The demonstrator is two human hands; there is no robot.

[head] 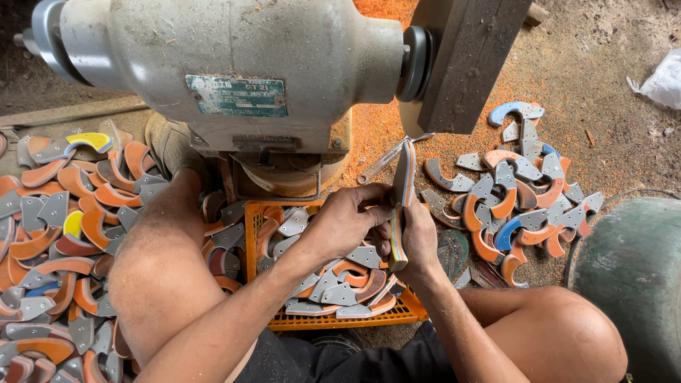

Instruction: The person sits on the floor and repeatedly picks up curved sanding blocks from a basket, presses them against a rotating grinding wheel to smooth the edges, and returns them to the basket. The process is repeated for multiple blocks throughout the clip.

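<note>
Down on the floor, the person holds a curved layered sole piece [402,202] on edge between both hands, its long axis running up and away toward the grinder [227,71] and the wheel guard [468,64] just beyond its top end. The left hand [347,216] pinches its near-left face with fingers [374,213] pressed together; the right hand [418,241] cups it from below, nearer its lower end, above the orange crate [340,320] of cut pieces.
</note>
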